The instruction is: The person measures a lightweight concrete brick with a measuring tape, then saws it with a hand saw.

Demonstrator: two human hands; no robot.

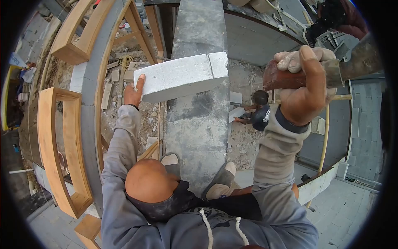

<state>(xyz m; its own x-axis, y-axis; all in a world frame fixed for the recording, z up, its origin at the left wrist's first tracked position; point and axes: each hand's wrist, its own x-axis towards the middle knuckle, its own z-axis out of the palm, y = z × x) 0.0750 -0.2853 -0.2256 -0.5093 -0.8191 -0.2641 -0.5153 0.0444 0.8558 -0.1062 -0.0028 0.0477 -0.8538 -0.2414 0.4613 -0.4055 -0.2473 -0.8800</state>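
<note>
A pale block (180, 75) spans the upper centre of the frame as I watch from a distance through the head camera, its long axis running nearly left to right, with the right end tipped higher in view. A dark line (210, 66) crosses its upper face near that right end. The left hand (133, 94) is partly closed on the block's left end, thumb laid over the upper edge, the other fingers largely hidden from me. At upper right, the right hand (307, 87) is wrapped tightly around a tool (274, 76), its reddish-brown end pointing left toward the block and apart from it, the opposite end stretching toward the dark rim. Behind the block, a concrete strip (195, 141) runs from top to lower centre; whether the two touch, I cannot tell. Shoes (227, 172) show at lower centre, by the strip. Right of centre, a co-worker (261, 112) in a dark top reaches toward pale pieces (236, 114). Wooden frames (49, 153) line the left of the frame, and a thin pole (324, 145) stands at right.
</note>
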